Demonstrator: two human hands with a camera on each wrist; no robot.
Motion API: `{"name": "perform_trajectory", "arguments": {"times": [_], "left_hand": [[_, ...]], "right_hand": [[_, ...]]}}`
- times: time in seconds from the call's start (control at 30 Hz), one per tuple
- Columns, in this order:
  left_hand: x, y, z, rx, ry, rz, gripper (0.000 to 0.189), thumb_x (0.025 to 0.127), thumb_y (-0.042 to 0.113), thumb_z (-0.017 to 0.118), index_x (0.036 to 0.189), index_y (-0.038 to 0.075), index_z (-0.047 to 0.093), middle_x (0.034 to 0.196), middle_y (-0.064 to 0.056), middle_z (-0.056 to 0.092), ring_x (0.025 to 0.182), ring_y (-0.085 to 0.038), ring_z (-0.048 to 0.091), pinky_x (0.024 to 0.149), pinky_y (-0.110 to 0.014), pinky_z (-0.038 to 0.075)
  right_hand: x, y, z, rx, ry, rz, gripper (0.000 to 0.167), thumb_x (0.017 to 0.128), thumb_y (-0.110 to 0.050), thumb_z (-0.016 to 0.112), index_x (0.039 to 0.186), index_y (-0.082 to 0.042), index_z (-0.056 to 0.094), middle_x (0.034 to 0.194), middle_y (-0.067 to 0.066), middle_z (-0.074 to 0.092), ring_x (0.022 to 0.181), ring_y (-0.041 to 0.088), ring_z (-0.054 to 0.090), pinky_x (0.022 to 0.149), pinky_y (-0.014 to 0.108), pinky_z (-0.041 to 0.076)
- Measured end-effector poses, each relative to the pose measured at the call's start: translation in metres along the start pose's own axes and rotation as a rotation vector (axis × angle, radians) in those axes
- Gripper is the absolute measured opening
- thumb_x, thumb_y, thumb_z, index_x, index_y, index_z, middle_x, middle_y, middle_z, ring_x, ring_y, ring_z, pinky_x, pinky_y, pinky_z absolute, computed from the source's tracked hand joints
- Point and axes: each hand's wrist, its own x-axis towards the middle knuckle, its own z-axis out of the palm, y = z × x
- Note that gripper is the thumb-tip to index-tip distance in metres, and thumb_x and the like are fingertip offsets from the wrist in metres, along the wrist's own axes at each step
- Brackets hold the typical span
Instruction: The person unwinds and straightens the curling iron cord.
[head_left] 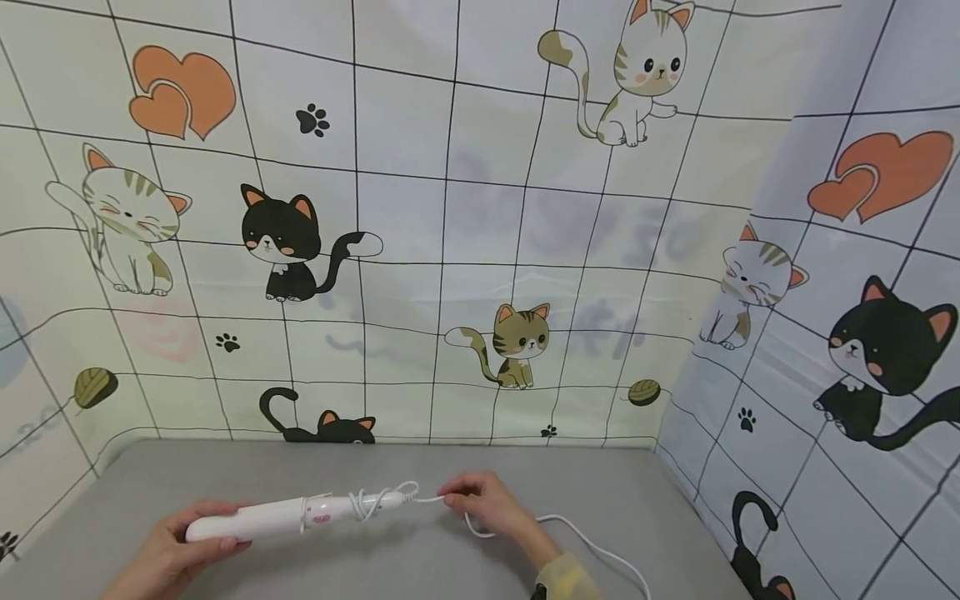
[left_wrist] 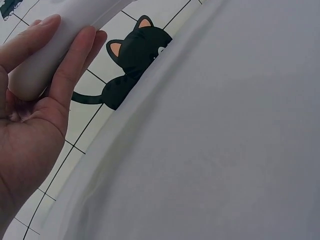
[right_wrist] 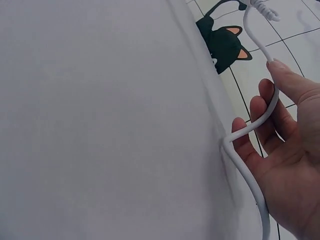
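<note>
jutting rightward from left hand point(head_left: 163, 550), white wand point(head_left: 279, 517)

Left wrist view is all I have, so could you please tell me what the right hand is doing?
Observer: The right hand is pinching the white cord between thumb and fingers.
Operator: Thank you; how does the far end of the white appliance look, beyond my frame?
Observer: In the head view, the cord is looped around its narrow end.
</note>
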Motion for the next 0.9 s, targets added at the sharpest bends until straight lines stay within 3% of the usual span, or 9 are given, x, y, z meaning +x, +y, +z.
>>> {"name": "perform_trajectory", "arguments": {"times": [0.23, 0.4, 0.57, 0.73, 0.83, 0.9], "left_hand": [[0.001, 0.000, 0.002, 0.041, -0.009, 0.002, 0.046, 0.096, -0.021, 0.049, 0.127, 0.004, 0.070, 0.128, 0.007, 0.068, 0.116, -0.013, 0.063, 0.101, -0.043, 0.056], [0.000, 0.001, 0.003, 0.040, -0.004, -0.040, 0.048, 0.097, -0.019, 0.050, 0.125, 0.012, 0.073, 0.127, 0.007, 0.069, 0.114, -0.014, 0.064, 0.100, -0.041, 0.057], [0.000, -0.001, 0.005, 0.034, -0.009, 0.000, 0.048, 0.095, -0.022, 0.050, 0.122, 0.010, 0.074, 0.127, 0.005, 0.069, 0.114, -0.014, 0.064, 0.099, -0.042, 0.057], [0.002, 0.000, 0.003, 0.095, 0.001, 0.034, 0.046, 0.094, -0.022, 0.051, 0.123, 0.006, 0.072, 0.128, 0.004, 0.069, 0.114, -0.014, 0.065, 0.097, -0.042, 0.058], [-0.001, 0.002, -0.001, 0.053, 0.036, 0.044, 0.048, 0.094, -0.023, 0.050, 0.123, 0.009, 0.074, 0.127, 0.003, 0.070, 0.113, -0.012, 0.064, 0.097, -0.040, 0.059], [-0.005, 0.004, -0.005, 0.006, 0.054, 0.054, 0.051, 0.095, -0.024, 0.048, 0.121, 0.010, 0.075, 0.125, 0.002, 0.071, 0.113, -0.011, 0.064, 0.096, -0.039, 0.059]], "right_hand": [[-0.004, -0.002, -0.008, -0.055, 0.068, -0.034, 0.014, 0.095, -0.008, 0.073, 0.104, 0.001, 0.078, 0.099, 0.008, 0.075, 0.079, 0.004, 0.059, 0.067, 0.018, 0.052], [-0.008, -0.002, -0.016, -0.080, 0.131, -0.086, 0.014, 0.094, -0.005, 0.072, 0.103, 0.005, 0.077, 0.098, 0.013, 0.073, 0.082, 0.005, 0.057, 0.068, 0.018, 0.052], [-0.011, -0.001, -0.017, -0.106, 0.176, -0.127, 0.014, 0.094, -0.008, 0.073, 0.102, 0.002, 0.078, 0.090, 0.009, 0.071, 0.079, 0.004, 0.056, 0.069, 0.018, 0.054], [-0.015, 0.003, -0.024, -0.125, 0.336, -0.086, 0.014, 0.095, -0.012, 0.074, 0.102, -0.001, 0.078, 0.091, 0.006, 0.072, 0.080, 0.004, 0.058, 0.069, 0.018, 0.055], [-0.018, 0.007, -0.033, -0.129, 0.454, -0.043, 0.012, 0.094, -0.010, 0.075, 0.102, -0.001, 0.078, 0.094, 0.006, 0.073, 0.080, 0.005, 0.059, 0.067, 0.018, 0.053], [-0.020, 0.009, -0.039, -0.129, 0.487, -0.028, 0.011, 0.094, -0.008, 0.075, 0.102, -0.001, 0.078, 0.093, 0.007, 0.073, 0.081, 0.006, 0.059, 0.068, 0.018, 0.053]]}}
